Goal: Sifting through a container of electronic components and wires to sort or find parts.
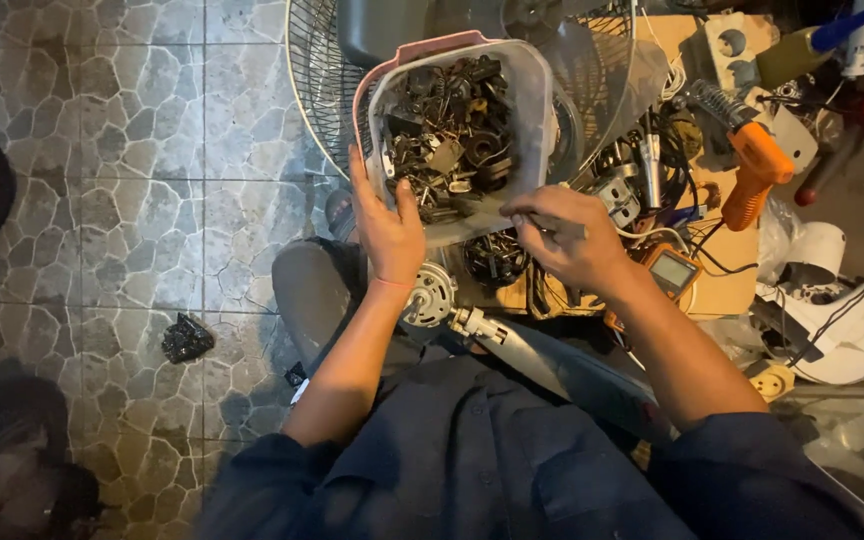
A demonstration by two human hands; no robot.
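Fingers [527, 215] of the right hand [572, 240] are pinched together on a thin metal rod [557, 224], at the tub's 5 o'clock edge; the left hand [387, 225] lies flat and spread against the clear plastic tub [457, 125] at 7 o'clock, likely to keep it tipped and steady; farther off at 3 o'clock, an orange glue gun [752, 170] rests on the crowded worktop [727, 290].
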